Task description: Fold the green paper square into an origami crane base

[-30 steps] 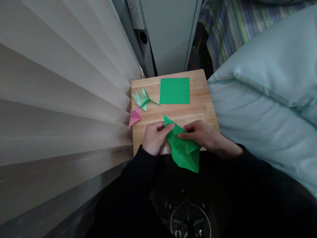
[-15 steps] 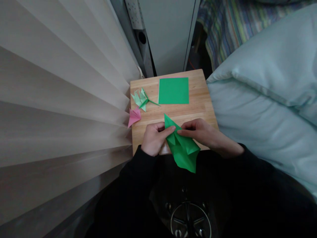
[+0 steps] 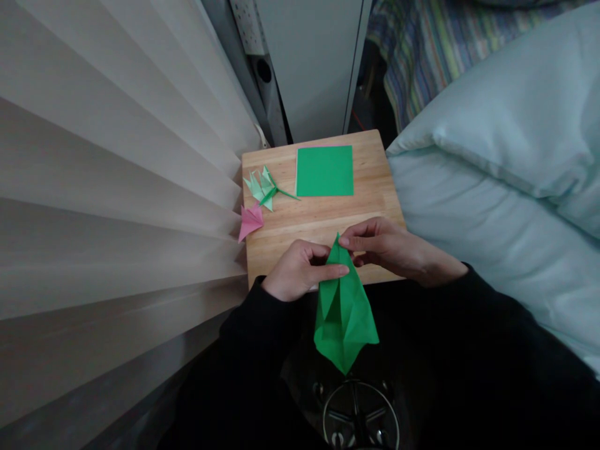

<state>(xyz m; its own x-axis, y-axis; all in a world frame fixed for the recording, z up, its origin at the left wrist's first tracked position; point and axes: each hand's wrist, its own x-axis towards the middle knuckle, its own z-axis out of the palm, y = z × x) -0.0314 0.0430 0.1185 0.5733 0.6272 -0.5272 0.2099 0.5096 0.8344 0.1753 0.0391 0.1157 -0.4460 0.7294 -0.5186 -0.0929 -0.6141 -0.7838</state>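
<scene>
A partly folded sheet of green origami paper (image 3: 349,306) hangs between my hands at the front edge of the small wooden table, its narrow tip up and its wider end toward me. My left hand (image 3: 302,269) pinches it from the left, thumb lying across the front and the other fingers behind. Close to the tip, my right hand (image 3: 391,247) grips the right edge between thumb and forefinger. Creases and a dark pocket show down the paper's middle.
On the wooden table (image 3: 276,234) lie a stack of square paper (image 3: 324,170) with green on top, green folded pieces (image 3: 265,187) and a pink folded piece (image 3: 252,222). A pleated curtain (image 3: 117,187) borders the left, pale bedding (image 3: 492,187) the right. A cabinet (image 3: 314,69) stands behind.
The green paper has turned more upright and come lower, toward me. My right hand has shifted up to its tip, while my left thumb now lies across it a little lower.
</scene>
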